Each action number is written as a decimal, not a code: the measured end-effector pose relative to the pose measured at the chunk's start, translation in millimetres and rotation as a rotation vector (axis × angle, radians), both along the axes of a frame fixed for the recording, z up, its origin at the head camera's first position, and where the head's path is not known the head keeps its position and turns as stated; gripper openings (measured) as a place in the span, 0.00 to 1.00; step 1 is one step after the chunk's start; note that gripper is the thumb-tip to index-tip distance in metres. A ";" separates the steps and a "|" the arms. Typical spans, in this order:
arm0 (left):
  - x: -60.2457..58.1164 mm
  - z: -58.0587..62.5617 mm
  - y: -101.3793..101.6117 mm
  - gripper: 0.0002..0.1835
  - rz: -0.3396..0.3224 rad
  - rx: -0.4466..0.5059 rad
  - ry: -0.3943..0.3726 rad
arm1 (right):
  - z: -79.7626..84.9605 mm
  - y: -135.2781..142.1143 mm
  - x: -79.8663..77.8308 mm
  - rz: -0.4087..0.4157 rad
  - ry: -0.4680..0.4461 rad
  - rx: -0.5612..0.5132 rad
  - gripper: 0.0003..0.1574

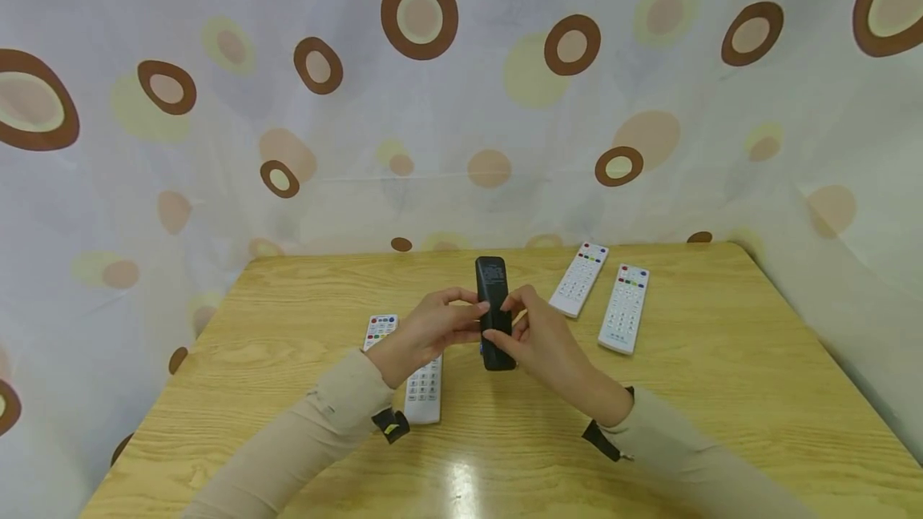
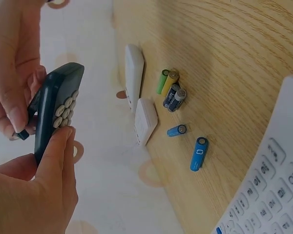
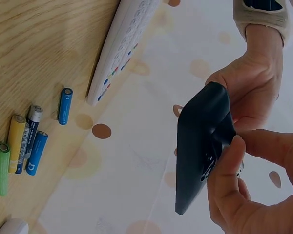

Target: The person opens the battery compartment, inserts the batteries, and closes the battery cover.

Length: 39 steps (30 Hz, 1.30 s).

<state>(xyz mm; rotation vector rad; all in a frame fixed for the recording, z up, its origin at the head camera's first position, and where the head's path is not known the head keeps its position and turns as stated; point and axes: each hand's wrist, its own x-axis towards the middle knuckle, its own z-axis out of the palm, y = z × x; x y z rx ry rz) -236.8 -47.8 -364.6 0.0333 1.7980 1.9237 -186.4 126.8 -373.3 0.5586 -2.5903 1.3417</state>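
Above the table, my left hand grips a black remote control by its side, its back turned up towards the head view. In the left wrist view, round pale buttons show on its other face. My right hand pinches the dark battery cover at the back of the remote. The cover stands tilted away from the body, with a gap in the left wrist view; whether it still touches is hidden by the fingers. On the table beyond lie a green battery, a yellow battery and several blue or dark batteries.
Two white remotes lie at the back right. Another two, a nearer white remote and a farther one, lie at the left, partly under my left arm. A patterned curtain hangs behind the wooden table.
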 end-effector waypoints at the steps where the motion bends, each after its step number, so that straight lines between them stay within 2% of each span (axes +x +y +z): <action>1: -0.4 0.0 0.2 0.12 0.001 0.000 0.004 | 0.5 0.2 0.4 -0.003 -0.004 -0.009 0.22; 7: -3.3 0.1 -2.4 0.13 0.035 -0.003 0.001 | 2.6 8.6 3.1 0.029 -0.049 -0.080 0.23; 12: -4.6 -1.5 -9.5 0.16 0.058 -0.015 0.007 | 0.6 20.8 3.3 0.085 -0.121 -0.143 0.18; 14: -5.8 -2.5 -13.1 0.17 0.071 -0.017 0.004 | -1.5 26.2 3.4 0.093 -0.118 -0.131 0.16; 17: -9.1 -4.2 -19.2 0.19 0.098 -0.008 -0.001 | -6.7 33.4 3.8 0.099 -0.111 -0.076 0.14; 20: -11.9 -4.6 -25.6 0.21 0.122 0.012 -0.016 | -14.5 38.3 4.2 0.119 -0.099 0.036 0.12; 26: -11.1 -3.0 -36.5 0.26 0.112 0.049 -0.026 | -34.4 38.0 3.4 0.235 -0.084 0.239 0.12; 29: -9.5 -3.4 -39.9 0.27 0.090 0.067 -0.022 | -41.7 37.0 2.5 0.258 -0.087 0.290 0.13; 34: -7.7 -3.0 -40.7 0.25 0.100 0.044 -0.023 | -51.9 37.8 1.9 0.252 -0.120 0.354 0.11; 39: -6.5 -3.6 -42.5 0.24 0.099 0.014 -0.025 | -58.5 38.1 2.1 0.287 -0.166 0.399 0.13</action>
